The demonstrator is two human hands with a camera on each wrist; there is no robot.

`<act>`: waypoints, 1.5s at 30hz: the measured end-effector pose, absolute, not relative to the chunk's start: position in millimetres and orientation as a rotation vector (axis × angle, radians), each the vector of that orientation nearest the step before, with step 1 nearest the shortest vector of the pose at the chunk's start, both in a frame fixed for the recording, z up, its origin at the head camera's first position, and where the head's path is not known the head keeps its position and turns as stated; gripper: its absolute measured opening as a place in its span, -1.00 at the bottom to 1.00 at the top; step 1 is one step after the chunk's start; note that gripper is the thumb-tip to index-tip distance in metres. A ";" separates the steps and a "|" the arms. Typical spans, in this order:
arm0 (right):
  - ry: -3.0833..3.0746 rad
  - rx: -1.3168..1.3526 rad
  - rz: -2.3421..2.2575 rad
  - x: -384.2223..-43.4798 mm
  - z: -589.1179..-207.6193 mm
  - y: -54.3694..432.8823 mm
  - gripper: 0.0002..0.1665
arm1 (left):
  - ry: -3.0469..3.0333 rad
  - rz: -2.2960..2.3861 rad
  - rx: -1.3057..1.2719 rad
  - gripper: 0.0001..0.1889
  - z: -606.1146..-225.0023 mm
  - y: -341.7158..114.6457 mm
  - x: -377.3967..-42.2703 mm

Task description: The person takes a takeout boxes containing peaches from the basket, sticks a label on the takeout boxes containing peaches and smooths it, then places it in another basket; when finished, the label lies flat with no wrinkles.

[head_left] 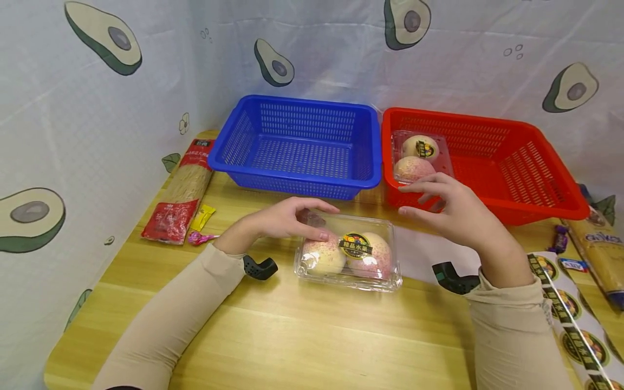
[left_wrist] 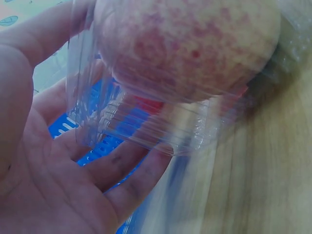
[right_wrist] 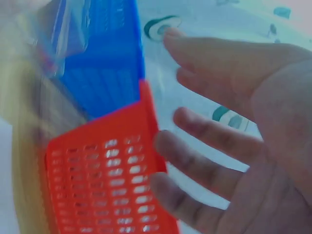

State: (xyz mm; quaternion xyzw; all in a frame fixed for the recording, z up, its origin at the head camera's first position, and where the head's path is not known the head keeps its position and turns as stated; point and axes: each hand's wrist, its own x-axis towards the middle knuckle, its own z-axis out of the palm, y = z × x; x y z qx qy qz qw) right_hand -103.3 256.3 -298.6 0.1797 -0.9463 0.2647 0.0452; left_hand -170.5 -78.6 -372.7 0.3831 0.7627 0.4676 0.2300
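A clear plastic fruit box [head_left: 348, 279] with two round, pink-speckled, peach-like fruits [left_wrist: 190, 44] inside is in the middle of the table. A black and gold round sticker [head_left: 355, 246] sits on its lid. My left hand [head_left: 292, 219] grips the box's left end, thumb over the lid and fingers round the far side. In the left wrist view the fingers curl behind the clear wall. My right hand [head_left: 450, 211] hovers by the near wall of the red basket [head_left: 531, 211], fingers loosely bent with nothing between them.
A blue basket [head_left: 297, 176] stands behind the box. Inside the red basket is a similar labelled fruit box [head_left: 420, 154]. At left lie a noodle packet [head_left: 180, 189], a yellow wrapper [head_left: 202, 216] and a lollipop [head_left: 200, 238]. A sticker strip [head_left: 567, 303] and pasta bag [head_left: 602, 249] lie right.
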 end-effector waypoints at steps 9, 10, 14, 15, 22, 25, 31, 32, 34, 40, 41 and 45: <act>-2.891 0.343 0.777 -108.2 -303.5 275.6 -0.44 | 2.063 1.301 1.076 -0.42 -374.5 -77.2 -170.9; -2.892 0.340 0.770 -108.2 -303.2 276.2 -0.43 | 2.062 1.301 1.077 -0.42 -374.5 -77.2 -171.0; -2.909 0.320 0.774 -110.1 -303.3 278.3 -0.41 | 2.052 1.310 1.078 -0.42 -374.6 -77.5 -171.3; -2.916 0.316 0.785 -110.8 -304.0 279.1 -0.41 | 2.054 1.309 1.079 -0.42 -374.6 -77.6 -171.4; -2.919 0.301 0.895 -116.8 -316.5 285.4 -0.49 | 2.048 1.307 1.089 -0.41 -374.6 -77.8 -171.4; -2.906 0.300 0.909 -118.3 -319.3 286.3 -0.54 | 2.044 1.314 1.100 -0.42 -375.5 -77.7 -171.7; -2.908 0.298 0.908 -119.9 -319.0 285.0 -0.55 | 2.018 1.355 1.097 -0.43 -378.7 -77.0 -171.9; -2.912 0.295 0.911 -120.0 -318.9 284.8 -0.54 | 2.010 1.362 1.093 -0.43 -379.2 -76.6 -171.6; -2.918 0.289 0.914 -120.2 -318.9 284.5 -0.53 | 1.993 1.369 1.084 -0.43 -380.0 -75.3 -170.7; -2.936 0.266 0.917 -120.5 -318.6 284.9 -0.52 | 2.029 1.343 1.085 -0.43 -378.0 -72.6 -167.7; -2.939 0.264 0.918 -120.6 -318.5 285.0 -0.52 | 2.036 1.340 1.084 -0.43 -377.3 -72.7 -167.5; -2.948 0.263 0.922 -121.0 -318.2 284.9 -0.51 | 2.079 1.327 1.100 -0.45 -373.0 -75.3 -168.2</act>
